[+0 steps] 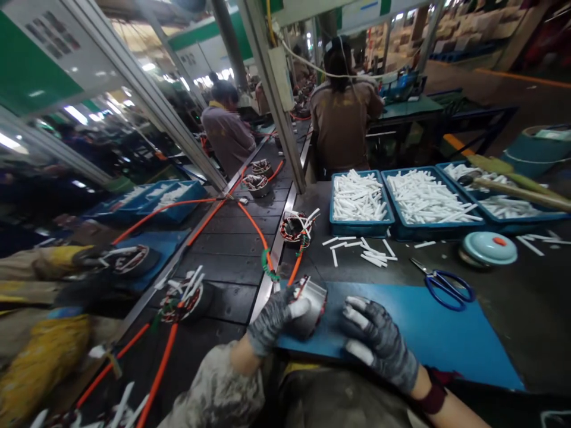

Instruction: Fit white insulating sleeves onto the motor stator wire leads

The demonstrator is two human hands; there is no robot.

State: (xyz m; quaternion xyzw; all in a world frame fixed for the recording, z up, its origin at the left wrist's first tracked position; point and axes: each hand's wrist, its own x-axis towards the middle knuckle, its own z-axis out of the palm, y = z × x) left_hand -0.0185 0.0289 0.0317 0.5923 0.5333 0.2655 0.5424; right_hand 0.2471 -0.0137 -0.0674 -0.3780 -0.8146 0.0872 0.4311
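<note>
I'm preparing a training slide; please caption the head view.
Gloved left hand on a metal cylinder, right hand open over a blue mat, blue trays of white sticks beyond.

The left hand (275,318) hides the left side of the metal stator (316,302). The right edge cuts off the teal bucket (533,157) (and the wooden handle (521,193)) — the board's pictures (53,32) are too blurred to tell.

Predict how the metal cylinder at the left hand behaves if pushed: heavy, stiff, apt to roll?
Probably heavy for its size: the metal cylinder shows a broad metallic wall. Likely stiff: that wall looks evenly round beside the thumb of the left hand. Apt to roll if laid on its side and released, since its wall is curved and the blue mat looks flat.
</note>
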